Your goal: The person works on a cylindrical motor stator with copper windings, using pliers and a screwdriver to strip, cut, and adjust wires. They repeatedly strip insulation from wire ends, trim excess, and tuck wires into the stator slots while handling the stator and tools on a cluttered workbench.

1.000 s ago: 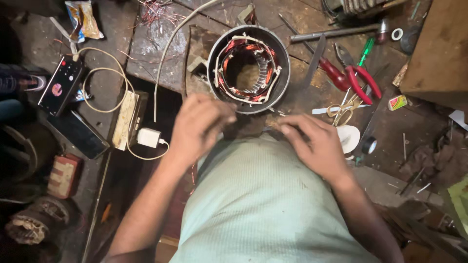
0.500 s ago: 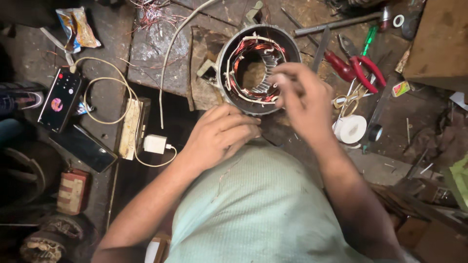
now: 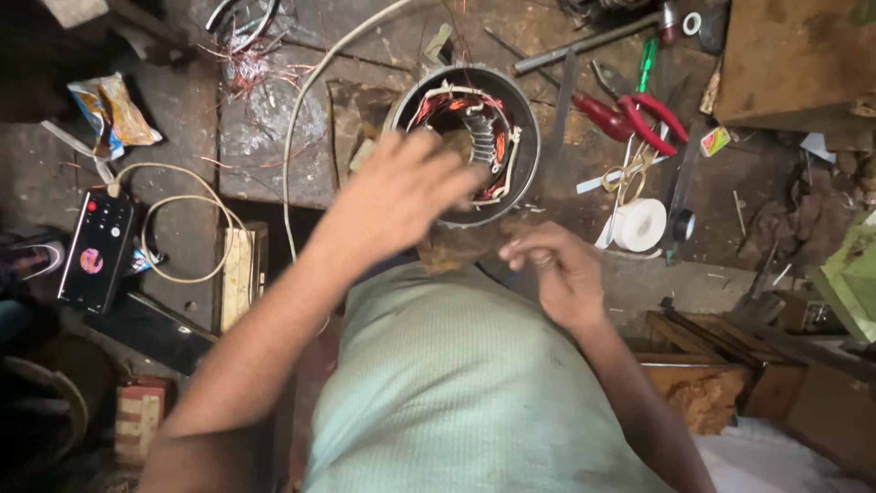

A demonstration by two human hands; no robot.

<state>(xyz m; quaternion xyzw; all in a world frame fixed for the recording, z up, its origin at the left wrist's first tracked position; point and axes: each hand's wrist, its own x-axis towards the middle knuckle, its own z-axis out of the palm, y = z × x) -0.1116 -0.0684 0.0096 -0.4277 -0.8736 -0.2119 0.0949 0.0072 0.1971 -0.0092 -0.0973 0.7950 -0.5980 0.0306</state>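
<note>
Since half a second ago the hands have swapped places: the left hand (image 3: pixel 401 196) has gone up from the lap to the stator (image 3: pixel 467 137), while the right hand (image 3: pixel 558 272) has dropped back from it toward the body. The stator stands on end on the bench (image 3: pixel 274 137), its copper windings showing inside the steel ring, just ahead of the person's chest.

Judging by this, the work is on the windings, with the left hand taking over at the near rim. The next move would call for fingers placed among the coils without dragging the loose wire ends.

The left grip is blurred, fingers spread and half open over the near rim; I cannot tell whether it holds anything. The right grip is loosely curled, fingertips nearly pinched, nothing visible in it, near the stator's base.
</note>
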